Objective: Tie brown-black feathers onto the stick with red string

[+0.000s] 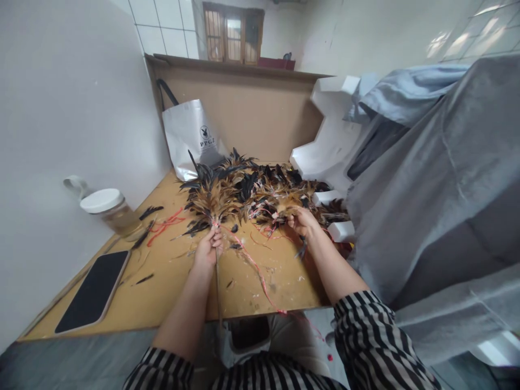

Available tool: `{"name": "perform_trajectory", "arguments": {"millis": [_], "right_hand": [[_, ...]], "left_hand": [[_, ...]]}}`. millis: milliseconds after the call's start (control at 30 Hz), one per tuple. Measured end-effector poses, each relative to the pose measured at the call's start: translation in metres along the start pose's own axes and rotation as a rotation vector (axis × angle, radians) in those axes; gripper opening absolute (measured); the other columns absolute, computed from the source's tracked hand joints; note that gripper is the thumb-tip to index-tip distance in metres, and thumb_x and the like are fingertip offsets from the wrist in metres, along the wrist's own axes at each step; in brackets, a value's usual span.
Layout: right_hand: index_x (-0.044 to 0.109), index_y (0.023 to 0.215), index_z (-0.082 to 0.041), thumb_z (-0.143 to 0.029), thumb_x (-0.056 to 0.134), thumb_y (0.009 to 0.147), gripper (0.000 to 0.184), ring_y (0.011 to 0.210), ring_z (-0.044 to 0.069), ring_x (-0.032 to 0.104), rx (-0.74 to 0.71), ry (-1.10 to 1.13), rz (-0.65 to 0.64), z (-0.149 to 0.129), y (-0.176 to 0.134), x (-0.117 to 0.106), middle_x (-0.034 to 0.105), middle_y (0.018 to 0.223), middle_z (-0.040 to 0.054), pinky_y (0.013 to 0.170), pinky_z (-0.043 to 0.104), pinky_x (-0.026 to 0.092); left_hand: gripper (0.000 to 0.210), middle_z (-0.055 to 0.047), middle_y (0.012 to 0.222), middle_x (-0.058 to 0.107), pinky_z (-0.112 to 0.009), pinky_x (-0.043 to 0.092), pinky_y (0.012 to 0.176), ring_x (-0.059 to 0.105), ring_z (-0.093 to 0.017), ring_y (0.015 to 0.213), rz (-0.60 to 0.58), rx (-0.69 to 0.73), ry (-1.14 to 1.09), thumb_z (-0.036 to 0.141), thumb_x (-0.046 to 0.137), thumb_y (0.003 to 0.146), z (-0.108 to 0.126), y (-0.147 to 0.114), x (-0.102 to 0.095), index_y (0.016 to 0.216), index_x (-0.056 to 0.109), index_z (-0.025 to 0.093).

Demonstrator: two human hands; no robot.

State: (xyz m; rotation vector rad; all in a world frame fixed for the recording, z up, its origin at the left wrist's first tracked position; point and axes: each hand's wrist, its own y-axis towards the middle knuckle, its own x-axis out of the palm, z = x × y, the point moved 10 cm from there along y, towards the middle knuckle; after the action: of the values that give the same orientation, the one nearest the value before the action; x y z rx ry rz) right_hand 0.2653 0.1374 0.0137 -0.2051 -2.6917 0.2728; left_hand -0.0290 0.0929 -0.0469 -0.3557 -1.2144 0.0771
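- Clamped on a stick (pixel 218 281) with the left hand (pixel 210 245), just below the feather bunch (pixel 213 197) at its far end.
- Touching brown feathers in the pile (pixel 268 184) with the right hand (pixel 304 221), well apart from the left; cannot tell whether pinched tight.
- Pointing the stick from the left hand toward the near edge of the table (pixel 158 281).
- At the base of the bunch, pinkish-red string (pixel 260 276), trailing across the table and over the near edge.
- Behind and between the hands, black and brown feathers in a loose heap.
- To the left on the table, red scraps (pixel 164 225), a phone (pixel 93 292) and a white-lidded jar (pixel 117 214).
- Behind the feathers, a silver bag (pixel 189 132) against cardboard (pixel 260 108).
- To the right, white foam (pixel 325 146) and grey cloth (pixel 439 179).
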Motion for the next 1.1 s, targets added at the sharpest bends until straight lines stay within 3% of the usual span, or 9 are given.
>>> {"name": "perform_trajectory", "arguments": {"millis": [167,400,567,667,733,833,967,1100], "right_hand": [[0.052,0.068,-0.017,-0.006,0.059,0.059,0.016,0.037,0.004,0.043,0.079,0.022,-0.002,0.016,-0.004,-0.006,0.053,0.047,-0.0059,0.035,0.013,0.031],[0.053,0.069,-0.017,-0.013,0.066,0.062,0.015,0.037,0.006,0.049,0.028,0.064,-0.108,0.005,-0.008,0.004,0.058,0.05,-0.0044,0.033,0.013,0.036],[0.053,0.065,-0.016,-0.006,0.061,0.063,0.014,0.035,0.005,0.048,0.058,0.071,-0.143,0.017,-0.013,0.035,0.057,0.047,-0.0041,0.034,0.012,0.039],[0.055,0.071,-0.015,-0.008,0.06,0.068,0.009,0.042,0.008,0.057,0.098,-0.074,-0.159,0.041,-0.019,0.064,0.063,0.054,0.0,0.037,0.014,0.042],[0.056,0.078,-0.016,-0.012,0.061,0.07,0.01,0.053,0.012,0.063,0.09,-0.157,-0.245,0.055,-0.022,0.086,0.066,0.064,0.0022,0.046,0.018,0.049],[0.058,0.088,-0.018,-0.017,0.062,0.072,0.017,0.067,0.015,0.065,-0.103,-0.442,-0.242,0.046,-0.015,0.088,0.067,0.077,0.0026,0.06,0.027,0.053],[0.065,0.081,-0.017,-0.018,0.058,0.073,0.011,0.086,0.017,0.06,-0.512,-1.127,0.055,-0.008,-0.006,0.052,0.064,0.088,0.0046,0.08,0.03,0.046],[0.068,0.089,-0.02,-0.023,0.056,0.077,0.017,0.09,0.018,0.059,-0.511,-1.548,0.079,-0.012,-0.003,0.041,0.062,0.096,0.0066,0.08,0.027,0.042]], "left_hand": [[0.015,0.002,0.064,0.043,-0.006,0.024,0.032,0.037,-0.001,0.043,-0.006,-0.01,0.008,0.005,0.039,0.088,-0.002,-0.002,0.002,0.087,0.051,0.014],[0.017,0.003,0.062,0.043,-0.006,0.024,0.031,0.037,-0.001,0.041,-0.002,-0.025,0.011,0.006,0.035,0.09,-0.005,-0.004,0.005,0.083,0.049,0.013],[0.018,0.003,0.063,0.043,-0.007,0.023,0.03,0.038,-0.001,0.041,-0.013,-0.01,-0.003,0.005,0.035,0.089,-0.004,-0.002,0.003,0.086,0.051,0.013],[0.02,0.003,0.063,0.043,-0.007,0.023,0.031,0.038,-0.001,0.041,-0.03,-0.006,-0.008,0.004,0.034,0.089,-0.003,-0.001,0.003,0.089,0.052,0.013],[0.02,0.003,0.063,0.043,-0.007,0.023,0.031,0.038,-0.001,0.041,-0.028,0.002,0.001,0.003,0.035,0.088,-0.002,-0.001,0.003,0.088,0.051,0.013],[0.019,0.003,0.063,0.043,-0.007,0.022,0.03,0.037,-0.001,0.041,-0.003,0.018,0.016,0.003,0.035,0.088,0.0,-0.001,0.0,0.086,0.05,0.013],[0.018,0.002,0.062,0.043,-0.007,0.023,0.03,0.037,-0.001,0.041,-0.013,0.019,0.029,0.003,0.036,0.088,-0.001,0.0,0.001,0.084,0.05,0.013],[0.018,0.002,0.063,0.044,-0.007,0.023,0.029,0.038,-0.001,0.041,0.003,0.009,0.025,0.003,0.036,0.088,-0.003,0.0,0.001,0.083,0.05,0.013]]}}
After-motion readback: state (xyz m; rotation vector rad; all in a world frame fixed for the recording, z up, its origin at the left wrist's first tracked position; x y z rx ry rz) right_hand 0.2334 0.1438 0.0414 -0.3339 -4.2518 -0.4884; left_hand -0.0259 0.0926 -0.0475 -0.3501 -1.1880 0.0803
